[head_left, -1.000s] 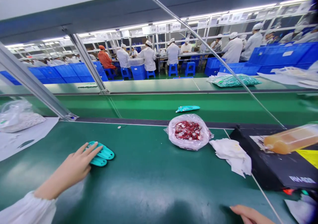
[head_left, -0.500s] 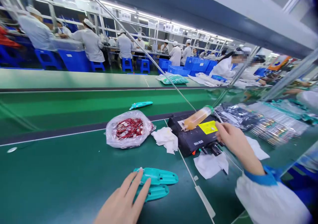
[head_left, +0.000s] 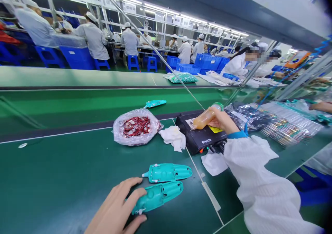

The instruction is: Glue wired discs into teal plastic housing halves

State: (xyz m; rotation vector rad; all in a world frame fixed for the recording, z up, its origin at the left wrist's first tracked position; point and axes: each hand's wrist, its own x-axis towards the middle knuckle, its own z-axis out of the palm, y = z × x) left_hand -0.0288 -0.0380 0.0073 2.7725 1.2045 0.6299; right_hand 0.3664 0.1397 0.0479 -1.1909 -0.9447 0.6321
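My left hand [head_left: 118, 204] rests low on the green bench with its fingers spread, index finger and thumb touching the left end of a turquoise plastic shell half [head_left: 166, 193]. Just beyond lies a second turquoise shell half [head_left: 166, 172], hollow side up, with a small pale tip on its left end. My right hand [head_left: 221, 120] is wrapped around a dispensing syringe [head_left: 203, 119] of amber liquid with a green cap, its nozzle pointing left. This syringe is still over a black box [head_left: 192, 142] marked RH-928, and the hand partly hides it.
A plastic bag [head_left: 119, 132] of red-wired metal discs and crumpled tissue [head_left: 173, 137] sit left of the box. Another turquoise piece [head_left: 155, 103] lies on the conveyor belt [head_left: 64, 104]. Bagged parts [head_left: 282, 126] are at right. A slanting rod [head_left: 166, 61] crosses ahead; co-workers sit beyond.
My right hand has moved left from beside the black box and closed around the syringe. The two shell halves now lie apart and more visible, my left hand lower and left on the nearer one.
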